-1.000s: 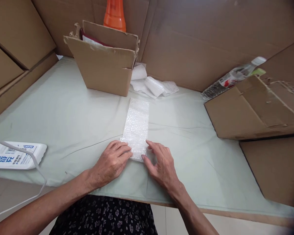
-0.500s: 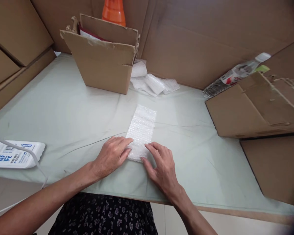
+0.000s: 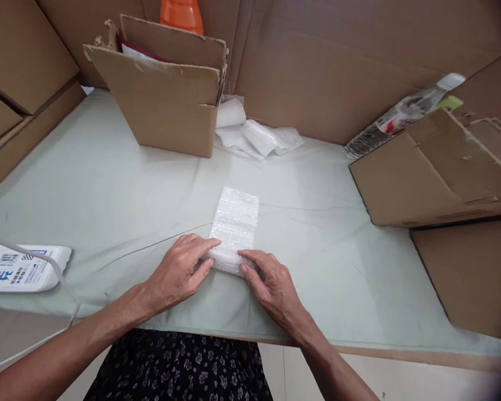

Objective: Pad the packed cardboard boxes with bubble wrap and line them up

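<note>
A strip of white bubble wrap (image 3: 236, 223) lies lengthwise on the pale green table cloth (image 3: 108, 189), its near end rolled up into a small roll. My left hand (image 3: 179, 273) grips the roll's left side with thumb and fingers. My right hand (image 3: 271, 284) grips its right side the same way. What the roll encloses is hidden.
An open cardboard box (image 3: 162, 100) stands at the back, an orange bottle (image 3: 181, 12) behind it. Loose bubble wrap pieces (image 3: 254, 133) lie beside the box. Flattened cardboard boxes (image 3: 438, 167) and a plastic water bottle (image 3: 401, 120) are at right. A white printed packet (image 3: 20, 268) and a cable lie at left.
Both hands have rolled the strip's near end further away from me, so the flat part is shorter. The strip swung slightly and straightened again. The camera view shifted a little.
</note>
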`<control>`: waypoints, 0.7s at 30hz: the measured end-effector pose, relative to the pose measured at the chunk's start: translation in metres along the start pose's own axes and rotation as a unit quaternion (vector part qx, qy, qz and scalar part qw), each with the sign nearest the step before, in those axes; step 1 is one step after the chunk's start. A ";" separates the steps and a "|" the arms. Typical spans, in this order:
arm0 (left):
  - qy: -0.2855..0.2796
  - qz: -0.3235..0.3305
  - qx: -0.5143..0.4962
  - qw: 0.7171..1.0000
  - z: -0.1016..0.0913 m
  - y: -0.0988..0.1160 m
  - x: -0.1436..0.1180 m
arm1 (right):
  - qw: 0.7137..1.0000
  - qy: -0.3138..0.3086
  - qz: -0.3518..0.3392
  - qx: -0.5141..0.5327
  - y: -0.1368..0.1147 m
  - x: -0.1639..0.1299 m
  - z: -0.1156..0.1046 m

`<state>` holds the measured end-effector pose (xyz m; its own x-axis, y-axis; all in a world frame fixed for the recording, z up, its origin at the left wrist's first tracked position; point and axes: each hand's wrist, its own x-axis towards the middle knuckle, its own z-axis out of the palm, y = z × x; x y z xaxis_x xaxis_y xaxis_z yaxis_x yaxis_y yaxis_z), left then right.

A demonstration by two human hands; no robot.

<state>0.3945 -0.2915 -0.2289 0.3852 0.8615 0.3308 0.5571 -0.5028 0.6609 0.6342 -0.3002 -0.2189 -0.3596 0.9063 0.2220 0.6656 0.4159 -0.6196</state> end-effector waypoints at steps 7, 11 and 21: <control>0.036 -0.017 0.097 0.994 0.013 0.002 0.014 | 0.982 -0.009 -0.104 -0.158 0.000 0.004 0.004; 0.005 0.034 0.040 0.999 0.003 0.011 0.004 | 0.993 -0.037 -0.071 -0.081 0.000 0.010 0.002; 0.030 -0.032 0.104 0.994 0.008 0.002 0.009 | 0.984 -0.025 -0.101 -0.147 -0.009 0.004 -0.002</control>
<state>0.4052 -0.2849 -0.2302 0.3038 0.8915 0.3359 0.7217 -0.4455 0.5297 0.6279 -0.3006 -0.2108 -0.5307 0.8014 0.2760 0.7352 0.5973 -0.3204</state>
